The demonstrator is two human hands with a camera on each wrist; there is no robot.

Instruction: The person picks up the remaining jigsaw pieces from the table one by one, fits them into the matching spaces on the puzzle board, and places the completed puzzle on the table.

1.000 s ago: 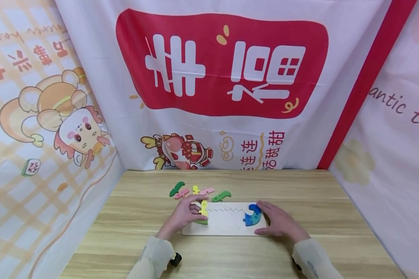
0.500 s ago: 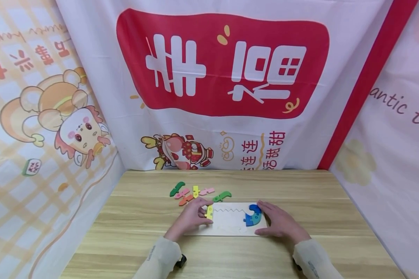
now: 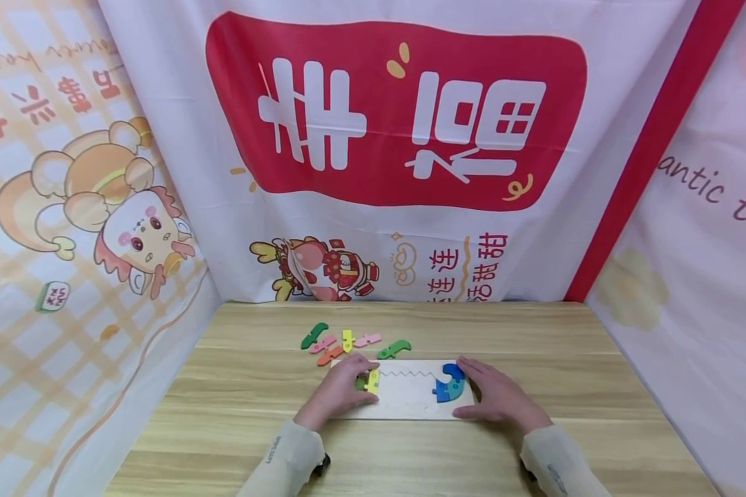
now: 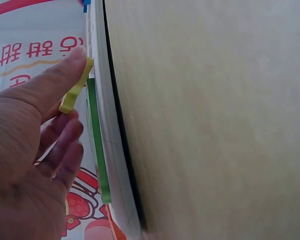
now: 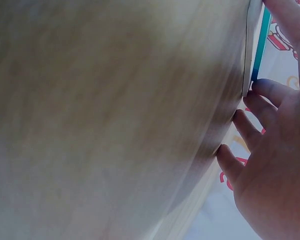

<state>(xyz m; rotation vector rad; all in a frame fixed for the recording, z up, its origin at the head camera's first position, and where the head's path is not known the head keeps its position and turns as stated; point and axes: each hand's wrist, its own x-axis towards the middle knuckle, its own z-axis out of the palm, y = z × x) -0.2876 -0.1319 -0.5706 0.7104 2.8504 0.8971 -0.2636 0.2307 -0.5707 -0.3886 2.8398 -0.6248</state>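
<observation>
A pale puzzle board [image 3: 410, 407] lies on the table, with a zigzag line across its recess. My left hand [image 3: 342, 388] pinches a yellow puzzle piece [image 3: 374, 381] between thumb and fingers over the board's left part. In the left wrist view the yellow piece [image 4: 76, 87] is tilted, just above a green piece [image 4: 99, 145] on the board. My right hand [image 3: 494, 392] rests at the board's right end, thumb and fingers spread along its edges. Beside it, joined blue pieces [image 3: 450, 384] sit in the board. The left hand hides much of the board's left end.
Behind the board lie loose puzzle pieces: a dark green piece [image 3: 314, 336], a yellow one [image 3: 347, 340], two pink ones, an orange piece [image 3: 330, 355] and a light green piece [image 3: 394, 349]. The wooden table [image 3: 534, 338] meets a printed cloth [image 3: 398, 255] at the back.
My left hand has moved slightly right and lowered the yellow piece toward the board. The orange piece, hidden a second ago, is now visible. My right hand has stayed at the board's end.
</observation>
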